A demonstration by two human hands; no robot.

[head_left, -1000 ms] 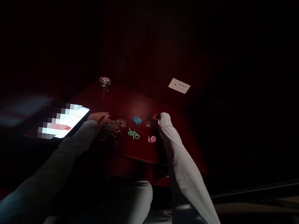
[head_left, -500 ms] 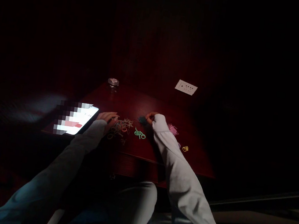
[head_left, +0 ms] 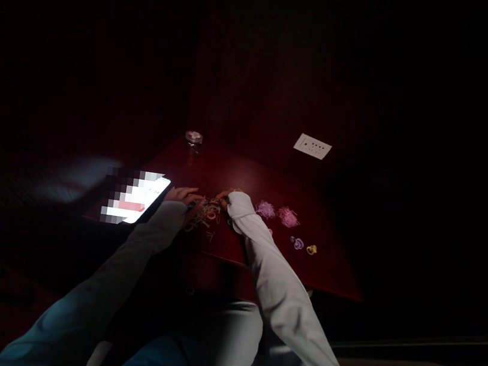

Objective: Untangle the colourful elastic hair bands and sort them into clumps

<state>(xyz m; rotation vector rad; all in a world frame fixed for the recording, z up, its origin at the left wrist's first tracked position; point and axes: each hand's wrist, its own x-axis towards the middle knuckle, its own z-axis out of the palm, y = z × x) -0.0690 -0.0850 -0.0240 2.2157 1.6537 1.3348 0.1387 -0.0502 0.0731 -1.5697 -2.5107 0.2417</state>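
Note:
A tangled pile of mixed pale and coloured elastic bands point(head_left: 208, 211) lies on the dark red table between my hands. My left hand point(head_left: 182, 194) rests at the pile's left edge, its fingers stretched out and touching the bands. At the pile's upper right, my right hand point(head_left: 225, 195) reaches in with bent fingers; the sleeve and dim light hide whether they hold a band. To the right of my forearm are a purple heap of bands point(head_left: 266, 210) and a pink heap of bands point(head_left: 289, 216). Nearer me lie a few lilac bands point(head_left: 298, 243) and a yellow band point(head_left: 311, 249).
A lit phone point(head_left: 144, 200) lies left of my left hand. Toward the back left of the table point(head_left: 326, 273) stands a small clear jar point(head_left: 193, 141) with a lid. A white socket plate point(head_left: 312, 146) is on the wall behind. The surroundings are very dark.
My right hand has moved left from the dark teal bands to the mixed pile. Its forearm now covers the green bands, and the purple heap has come into view. My left hand stays by the pile.

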